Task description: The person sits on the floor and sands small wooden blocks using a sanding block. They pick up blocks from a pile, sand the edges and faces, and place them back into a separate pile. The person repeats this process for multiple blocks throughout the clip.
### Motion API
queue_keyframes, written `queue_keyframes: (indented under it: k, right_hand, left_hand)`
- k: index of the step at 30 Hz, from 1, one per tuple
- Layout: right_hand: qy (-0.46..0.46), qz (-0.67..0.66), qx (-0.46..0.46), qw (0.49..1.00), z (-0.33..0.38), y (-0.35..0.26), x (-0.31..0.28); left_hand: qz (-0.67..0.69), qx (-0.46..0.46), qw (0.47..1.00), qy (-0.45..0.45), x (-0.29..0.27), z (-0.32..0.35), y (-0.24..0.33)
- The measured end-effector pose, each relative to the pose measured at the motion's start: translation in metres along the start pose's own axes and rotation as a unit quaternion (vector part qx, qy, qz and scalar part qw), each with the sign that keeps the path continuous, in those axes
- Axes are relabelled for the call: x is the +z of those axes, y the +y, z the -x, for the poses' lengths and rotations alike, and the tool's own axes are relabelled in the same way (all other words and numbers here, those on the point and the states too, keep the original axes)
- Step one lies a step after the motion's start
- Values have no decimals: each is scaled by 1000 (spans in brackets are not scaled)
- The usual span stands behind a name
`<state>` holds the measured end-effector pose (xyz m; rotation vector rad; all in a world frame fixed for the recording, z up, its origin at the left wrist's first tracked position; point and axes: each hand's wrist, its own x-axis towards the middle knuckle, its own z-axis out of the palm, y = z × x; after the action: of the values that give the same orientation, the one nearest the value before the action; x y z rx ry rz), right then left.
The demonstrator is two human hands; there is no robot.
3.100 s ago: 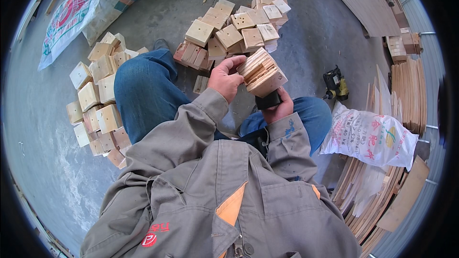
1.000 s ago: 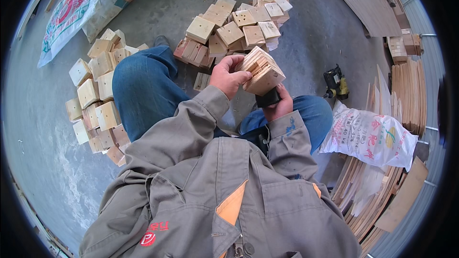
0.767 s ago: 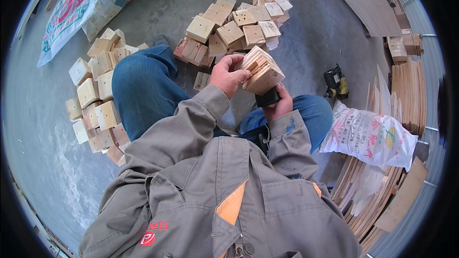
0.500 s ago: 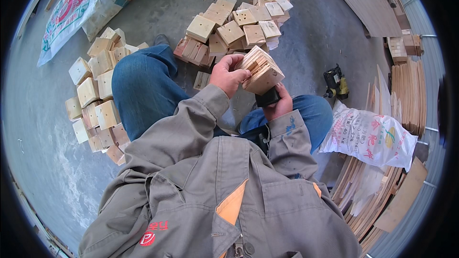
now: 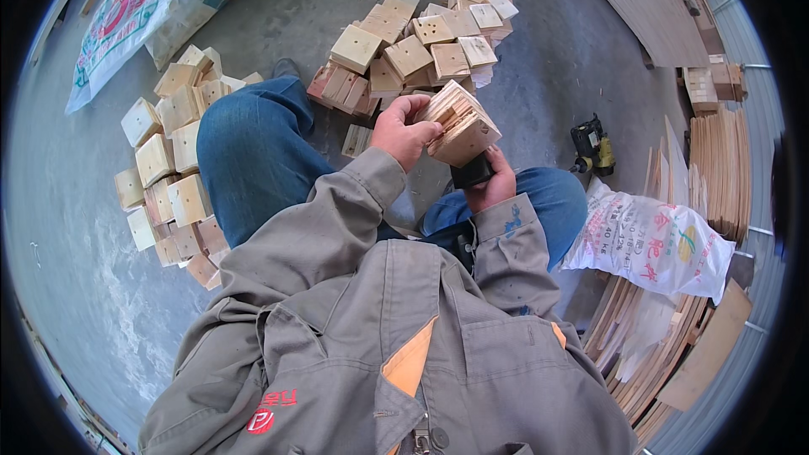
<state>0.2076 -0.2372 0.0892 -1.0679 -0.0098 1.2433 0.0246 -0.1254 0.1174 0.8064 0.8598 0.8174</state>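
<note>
Concrete floor (image 5: 556, 59) hemmed by block piles (image 5: 421, 42); left hand (image 5: 403, 131) grip clenched on wood stack (image 5: 459, 122), right hand (image 5: 493, 185) grip clenched on black tool (image 5: 472, 173).

— What's the block (image 5: 459, 125) like?
— Pale wood, layered from thin square plies, tilted, raised above the knees.
— And under it?
— A small black tool (image 5: 472, 173), pressed against its lower corner.

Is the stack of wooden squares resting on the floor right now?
No, the stack of wooden squares is held up above the lap, gripped by the left hand, with the right hand underneath.
</note>
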Motion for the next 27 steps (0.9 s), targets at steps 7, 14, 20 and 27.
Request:
queue_keyframes:
  k: [7,14,20,27]
  right_hand:
    - [2,20,-8,1000,1,0,2]
    - [7,29,-2,1000,2,0,5]
    - [11,37,1,999,3,0,6]
    - [19,47,3,999,2,1,5]
  left_hand:
    - [-4,-1,1000,3,-1,0,0]
    - [-19,-1,1000,8,-2,-3,-3]
    - [-30,1,999,16,-2,-2,-2]
    - [-42,4,999,20,-3,-2,-2]
